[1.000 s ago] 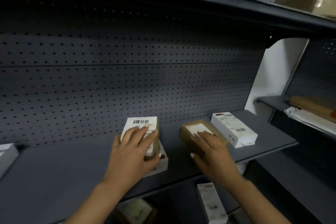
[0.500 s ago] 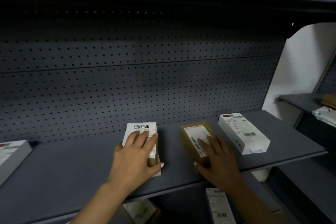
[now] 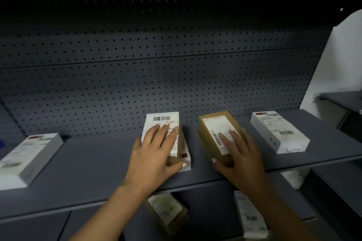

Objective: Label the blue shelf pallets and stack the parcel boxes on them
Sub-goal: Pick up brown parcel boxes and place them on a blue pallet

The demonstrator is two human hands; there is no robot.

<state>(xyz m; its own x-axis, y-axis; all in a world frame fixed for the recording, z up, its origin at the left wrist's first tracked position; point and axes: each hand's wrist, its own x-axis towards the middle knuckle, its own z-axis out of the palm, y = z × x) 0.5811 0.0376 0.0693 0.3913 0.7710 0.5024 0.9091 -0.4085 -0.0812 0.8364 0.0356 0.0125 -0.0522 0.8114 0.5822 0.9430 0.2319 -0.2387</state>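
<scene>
Parcels sit in a row along the grey shelf (image 3: 94, 164) in front of me, four stations across. My left hand (image 3: 154, 154) lies flat on top of a small stack just left of centre: a brown box with a white barcode label (image 3: 162, 121) lying on a white box (image 3: 186, 159). Its fingers (image 3: 164, 133) are straight and slightly spread over the label, thumb out along the near edge, clamped on nothing. My right hand (image 3: 241, 156) rests on the brown parcel (image 3: 215, 131) beside it, fingers straight and apart over its white label, thumb against the box's near left corner; I cannot tell whether that thumb really hooks the edge. The two stations stand near each other but not touching.

Further right a white parcel (image 3: 278, 131) lies alone, label up, angled slightly. At the far left another white parcel (image 3: 29, 159) lies flat near the shelf's front edge. Behind everything runs the perforated back panel (image 3: 156, 84). On the shelf below I see a brown box (image 3: 168, 211) and a white box (image 3: 248, 215), both label up, partly hidden by my forearms
</scene>
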